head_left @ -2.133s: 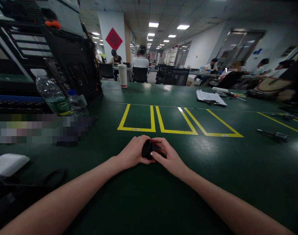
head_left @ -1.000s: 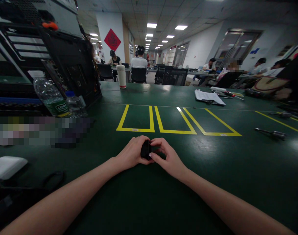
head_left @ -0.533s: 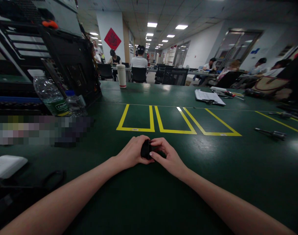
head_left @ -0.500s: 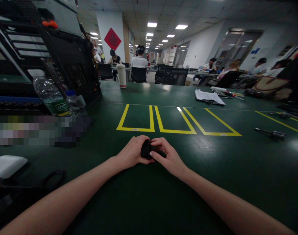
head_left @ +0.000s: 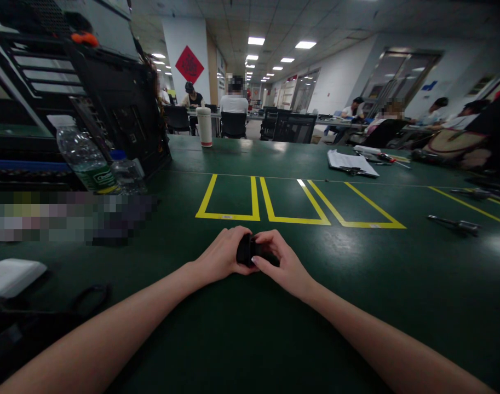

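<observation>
A small black block-shaped object [head_left: 244, 250] is held between my two hands, low over the green tabletop [head_left: 250, 328]. My left hand [head_left: 220, 253] wraps round its left side, thumb and fingers closed on it. On the right side, the thumb and fingertips of my right hand [head_left: 283, 262] pinch its edge. My palms hide part of the object, and its exact kind cannot be made out. Just beyond my hands, yellow tape outlines [head_left: 233, 217] mark the table.
At left stand a black computer case [head_left: 126, 109], a large plastic bottle [head_left: 83, 158] and a smaller blue-capped bottle [head_left: 125, 172]. A white cup [head_left: 204, 127] is at the back. Rightward lie a clipboard with papers [head_left: 351, 162] and a dark metal tool [head_left: 455, 224]. Several people sit beyond.
Both hands stay nearly in place around the black object. My right fingertips have shifted very slightly to the right along its edge.
</observation>
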`<state>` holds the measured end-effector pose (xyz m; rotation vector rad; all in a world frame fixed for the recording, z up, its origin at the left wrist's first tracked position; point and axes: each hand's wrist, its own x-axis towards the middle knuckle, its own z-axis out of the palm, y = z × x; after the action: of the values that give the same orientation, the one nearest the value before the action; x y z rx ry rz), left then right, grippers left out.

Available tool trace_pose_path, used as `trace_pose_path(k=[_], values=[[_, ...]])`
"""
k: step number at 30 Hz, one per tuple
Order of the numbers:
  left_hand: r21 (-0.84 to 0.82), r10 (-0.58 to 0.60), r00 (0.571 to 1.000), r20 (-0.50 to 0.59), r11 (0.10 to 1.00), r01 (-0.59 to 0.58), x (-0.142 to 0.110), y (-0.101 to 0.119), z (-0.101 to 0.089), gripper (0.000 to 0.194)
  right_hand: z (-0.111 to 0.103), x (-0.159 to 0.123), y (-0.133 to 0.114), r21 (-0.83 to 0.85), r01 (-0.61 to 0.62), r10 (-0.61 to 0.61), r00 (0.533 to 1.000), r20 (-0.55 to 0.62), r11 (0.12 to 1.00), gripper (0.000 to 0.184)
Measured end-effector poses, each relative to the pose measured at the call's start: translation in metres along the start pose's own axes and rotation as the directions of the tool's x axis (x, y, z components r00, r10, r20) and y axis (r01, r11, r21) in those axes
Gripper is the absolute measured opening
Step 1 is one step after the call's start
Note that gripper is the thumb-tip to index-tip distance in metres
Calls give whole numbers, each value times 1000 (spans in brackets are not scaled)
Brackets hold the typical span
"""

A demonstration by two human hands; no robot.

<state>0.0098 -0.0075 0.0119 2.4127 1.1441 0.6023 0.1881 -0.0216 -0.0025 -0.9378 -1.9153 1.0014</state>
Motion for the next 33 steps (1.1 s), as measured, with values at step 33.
trace_pose_path(k=[33], values=[[57,90,995,-52,995,-87,-1,-3,5,56,5,2,6,236,-188,186,982,31,953,24]])
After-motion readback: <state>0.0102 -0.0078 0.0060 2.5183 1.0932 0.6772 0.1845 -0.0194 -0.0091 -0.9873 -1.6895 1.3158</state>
